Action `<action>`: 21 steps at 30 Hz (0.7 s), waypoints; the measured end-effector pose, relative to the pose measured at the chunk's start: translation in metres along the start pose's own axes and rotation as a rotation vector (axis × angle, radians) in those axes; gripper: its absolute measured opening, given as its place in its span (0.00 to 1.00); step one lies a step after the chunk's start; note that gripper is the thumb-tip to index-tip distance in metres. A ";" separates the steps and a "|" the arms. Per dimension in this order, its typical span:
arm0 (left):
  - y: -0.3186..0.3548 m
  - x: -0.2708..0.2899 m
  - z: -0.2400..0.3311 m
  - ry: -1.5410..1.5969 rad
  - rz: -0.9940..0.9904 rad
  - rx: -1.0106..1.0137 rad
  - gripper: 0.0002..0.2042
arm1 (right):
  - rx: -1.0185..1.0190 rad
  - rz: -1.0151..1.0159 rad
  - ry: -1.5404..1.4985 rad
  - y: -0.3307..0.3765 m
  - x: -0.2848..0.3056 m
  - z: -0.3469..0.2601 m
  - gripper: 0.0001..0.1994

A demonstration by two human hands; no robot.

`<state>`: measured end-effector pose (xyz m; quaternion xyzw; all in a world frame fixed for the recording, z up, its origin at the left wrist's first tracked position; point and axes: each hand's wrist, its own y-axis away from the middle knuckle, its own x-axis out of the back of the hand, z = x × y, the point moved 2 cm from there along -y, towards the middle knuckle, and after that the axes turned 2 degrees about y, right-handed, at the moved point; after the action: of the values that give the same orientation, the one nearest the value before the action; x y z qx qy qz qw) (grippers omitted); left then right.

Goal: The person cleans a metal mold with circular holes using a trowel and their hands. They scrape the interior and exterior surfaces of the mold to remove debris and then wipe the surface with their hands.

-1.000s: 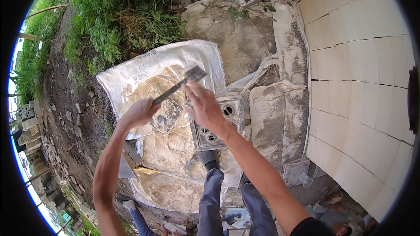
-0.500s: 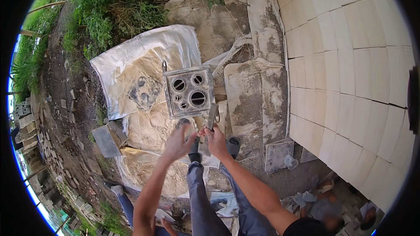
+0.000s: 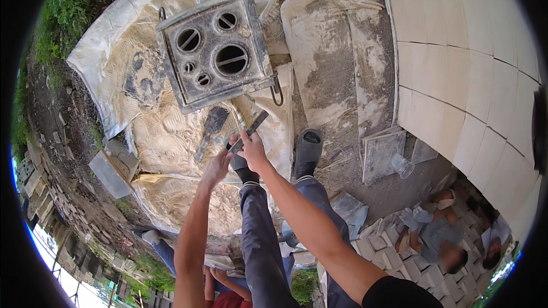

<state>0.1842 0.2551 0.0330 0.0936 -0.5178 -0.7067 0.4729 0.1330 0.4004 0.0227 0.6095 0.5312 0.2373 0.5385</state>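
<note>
- White woven sheet (image 3: 101, 57), spread from the upper left towards the centre of the frame, with pale sand (image 3: 168, 145) over it.
- Square, holed mould plate (image 3: 206, 51), tilted in the upper middle, above both hands; its lower edge appears nearer the right hand.
- Dark flat-bladed trowel (image 3: 216, 121), lying on the sand left of centre, blade up, handle slanting to lower left and ending near the left hand.
- Flat bar (image 3: 258, 121), at the centre of the frame below the mould plate, its long axis rising from lower left to upper right, free end past the right hand.
- Right hand (image 3: 253, 150), clamped on the bar, fingers and thumb together around it.
- Left hand (image 3: 216, 167), at the bar's lower end; I cannot tell whether it grips.
</note>
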 end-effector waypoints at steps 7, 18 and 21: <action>-0.070 0.018 0.022 -0.121 0.056 -0.253 0.17 | 0.203 -0.029 -0.141 -0.046 0.005 -0.013 0.10; 0.016 0.067 0.057 -0.276 -0.111 -0.172 0.12 | 0.151 -0.150 -0.007 0.029 -0.007 -0.024 0.13; 0.052 0.083 0.120 -0.192 -0.340 -0.122 0.11 | 0.115 -0.151 -0.041 0.057 0.005 -0.060 0.14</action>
<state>0.0951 0.2684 0.1589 0.0830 -0.4932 -0.8122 0.3003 0.1059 0.4376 0.0916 0.6024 0.5773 0.1524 0.5298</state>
